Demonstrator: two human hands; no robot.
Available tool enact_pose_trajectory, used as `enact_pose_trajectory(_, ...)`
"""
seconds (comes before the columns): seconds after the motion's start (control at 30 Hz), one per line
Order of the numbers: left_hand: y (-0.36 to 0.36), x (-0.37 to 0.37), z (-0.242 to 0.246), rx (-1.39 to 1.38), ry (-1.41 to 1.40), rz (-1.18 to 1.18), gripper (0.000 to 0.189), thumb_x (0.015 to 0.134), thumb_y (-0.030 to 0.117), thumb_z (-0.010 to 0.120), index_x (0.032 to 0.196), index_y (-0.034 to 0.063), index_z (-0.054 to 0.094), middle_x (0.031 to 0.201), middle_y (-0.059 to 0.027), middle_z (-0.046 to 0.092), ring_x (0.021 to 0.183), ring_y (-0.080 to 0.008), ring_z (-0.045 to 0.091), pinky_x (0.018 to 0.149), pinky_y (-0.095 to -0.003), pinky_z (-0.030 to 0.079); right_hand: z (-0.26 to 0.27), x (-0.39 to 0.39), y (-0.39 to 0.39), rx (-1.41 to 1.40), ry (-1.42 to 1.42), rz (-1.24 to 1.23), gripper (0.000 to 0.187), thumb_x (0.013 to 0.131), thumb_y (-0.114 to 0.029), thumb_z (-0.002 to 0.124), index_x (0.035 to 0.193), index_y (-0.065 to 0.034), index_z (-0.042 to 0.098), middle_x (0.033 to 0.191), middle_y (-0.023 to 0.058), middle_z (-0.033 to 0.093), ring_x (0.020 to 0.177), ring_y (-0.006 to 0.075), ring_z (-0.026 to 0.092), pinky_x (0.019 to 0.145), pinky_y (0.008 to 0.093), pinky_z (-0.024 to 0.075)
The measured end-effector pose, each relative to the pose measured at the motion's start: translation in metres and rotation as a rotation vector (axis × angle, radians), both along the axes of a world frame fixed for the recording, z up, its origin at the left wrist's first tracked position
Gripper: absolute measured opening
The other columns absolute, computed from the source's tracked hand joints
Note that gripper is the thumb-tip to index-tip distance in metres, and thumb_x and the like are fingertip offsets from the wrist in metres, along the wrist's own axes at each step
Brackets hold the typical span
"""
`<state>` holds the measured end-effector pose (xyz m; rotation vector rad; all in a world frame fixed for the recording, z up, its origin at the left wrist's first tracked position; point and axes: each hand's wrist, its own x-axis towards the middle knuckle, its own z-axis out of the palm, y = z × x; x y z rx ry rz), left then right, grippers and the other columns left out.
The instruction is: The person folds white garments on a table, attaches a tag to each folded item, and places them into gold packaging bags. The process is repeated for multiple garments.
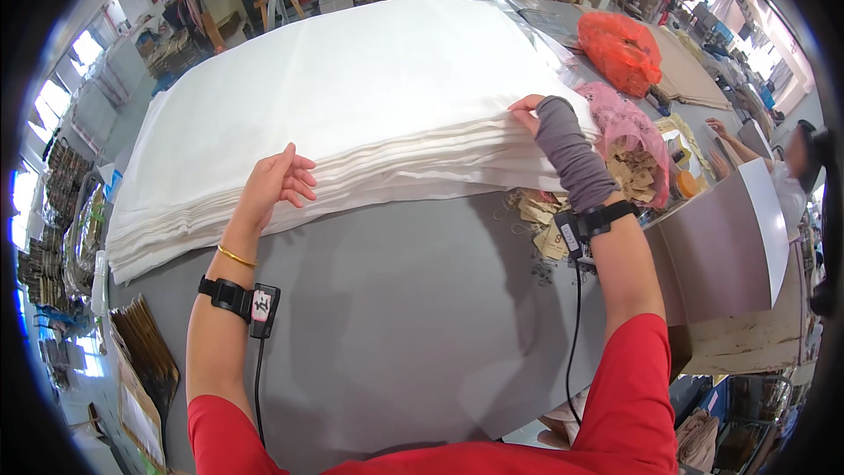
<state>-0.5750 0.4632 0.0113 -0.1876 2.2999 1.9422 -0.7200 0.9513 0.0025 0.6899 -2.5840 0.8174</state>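
A thick stack of white fabric sheets (369, 79) lies across the grey table (395, 316), its layered front edge facing me. My right hand (525, 112) is at the right part of that edge, thumb and fingertips pinching the upper fabric. My left hand (282, 181) hovers at the front edge toward the left, fingers apart and slightly curled, holding nothing. A grey sleeve cover (573, 152) wraps my right forearm, and strapped devices with cables sit on both arms.
Right of the stack are a pink patterned bag of tags (633, 145), loose tags with strings (544, 218) and a red plastic bag (620, 53). A cardboard box (719, 251) stands at the right, near another person's hands. Brown folded pieces (148, 343) stand at the left.
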Motion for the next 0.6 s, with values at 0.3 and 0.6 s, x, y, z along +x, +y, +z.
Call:
enact_pose_trajectory(0.3, -0.038, -0.035, 0.005, 0.612, -0.089, 0.265, 0.068, 0.114, 0.049, 0.029, 0.119, -0.0102, 0.063, 0.107, -0.0253, 0.074, 0.086, -0.0294, 0.077, 0.067, -0.03, 0.066, 0.1, -0.03, -0.012, 0.341, 0.4, -0.267, 0.017, 0.102, -0.021, 0.061, 0.103, -0.0066, 0.07, 0.093, 0.0192, 0.075, 0.086, 0.0387, 0.072, 0.078, 0.0443, 0.0553)
enact_pose_trajectory(0.6, -0.172, 0.154, 0.025, 0.188, 0.029, 0.215, 0.052, 0.109, 0.042, 0.05, 0.123, -0.0059, 0.065, 0.101, -0.0211, 0.077, 0.072, -0.0287, 0.075, 0.065, -0.0368, 0.062, 0.111, 0.214, -0.05, 0.163, 0.032, 0.313, 0.012, 0.09, -0.009, 0.065, 0.1, -0.0056, 0.071, 0.093, 0.0175, 0.071, 0.087, 0.0396, 0.068, 0.077, 0.0469, 0.0542)
